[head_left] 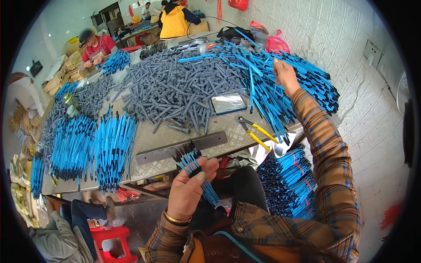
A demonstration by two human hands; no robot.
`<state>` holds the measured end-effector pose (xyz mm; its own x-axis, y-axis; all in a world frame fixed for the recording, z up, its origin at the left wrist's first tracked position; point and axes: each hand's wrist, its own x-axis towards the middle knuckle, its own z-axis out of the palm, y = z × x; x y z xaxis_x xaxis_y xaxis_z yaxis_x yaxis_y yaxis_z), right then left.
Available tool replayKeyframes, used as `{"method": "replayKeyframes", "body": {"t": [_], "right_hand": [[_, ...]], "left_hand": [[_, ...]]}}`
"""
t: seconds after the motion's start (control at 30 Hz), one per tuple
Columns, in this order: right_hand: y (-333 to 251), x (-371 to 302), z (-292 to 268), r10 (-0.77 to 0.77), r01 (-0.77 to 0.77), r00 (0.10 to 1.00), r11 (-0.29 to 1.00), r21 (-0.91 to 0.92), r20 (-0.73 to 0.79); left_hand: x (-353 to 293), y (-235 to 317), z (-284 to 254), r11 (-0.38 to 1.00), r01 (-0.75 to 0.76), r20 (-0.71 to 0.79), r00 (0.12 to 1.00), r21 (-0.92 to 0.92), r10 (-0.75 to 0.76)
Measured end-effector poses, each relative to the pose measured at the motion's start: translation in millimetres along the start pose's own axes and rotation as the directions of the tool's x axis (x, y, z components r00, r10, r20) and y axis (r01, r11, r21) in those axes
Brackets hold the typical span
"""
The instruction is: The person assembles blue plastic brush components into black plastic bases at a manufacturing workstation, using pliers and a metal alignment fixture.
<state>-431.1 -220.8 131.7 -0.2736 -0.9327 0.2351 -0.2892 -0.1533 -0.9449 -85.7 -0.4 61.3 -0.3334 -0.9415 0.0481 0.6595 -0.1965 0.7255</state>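
Left hand [187,189] fingers clamped on bundle of blue tubes [196,172] above table [184,151] edge; right hand [285,76] fingers pinch tube in blue pile [280,83].

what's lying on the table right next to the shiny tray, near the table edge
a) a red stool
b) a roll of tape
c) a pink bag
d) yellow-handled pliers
d: the yellow-handled pliers lie on the table just below the shiny tray, between the left hand and right hand.

Metal-topped workbench [228,131], grey fittings heap [175,92], blue rod bundles [112,149], yellow-handled pliers [256,131], steel bar [182,147]
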Motion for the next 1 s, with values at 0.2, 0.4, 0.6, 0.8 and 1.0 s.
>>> {"method": "replayKeyframes", "body": {"t": [0.2,0.4,0.6,0.8,1.0], "right_hand": [[-9,4,15,-0.474,0.432,0.864,0.87,-0.236,-0.168],[-34,-80,33,-0.687,0.669,0.725,0.688,-0.282,0.045],[9,-215,56,-0.797,0.958,0.285,0.255,-0.131,0.533],[31,-251,75,-0.811,0.933,0.315,0.36,-0.004,0.493],[31,-241,71,-0.813,0.954,0.259,0.299,-0.007,0.521]], "left_hand": [[4,-1,4,1.0,-0.024,-0.056,0.998,0.002,0.024],[10,4,5,0.977,-0.209,-0.26,0.946,-0.04,0.192],[33,14,9,0.889,-0.457,-0.449,0.797,-0.015,0.403],[37,8,-2,0.824,-0.537,-0.457,0.695,0.184,0.555],[34,7,-14,0.791,-0.571,-0.413,0.68,0.221,0.606]]}}
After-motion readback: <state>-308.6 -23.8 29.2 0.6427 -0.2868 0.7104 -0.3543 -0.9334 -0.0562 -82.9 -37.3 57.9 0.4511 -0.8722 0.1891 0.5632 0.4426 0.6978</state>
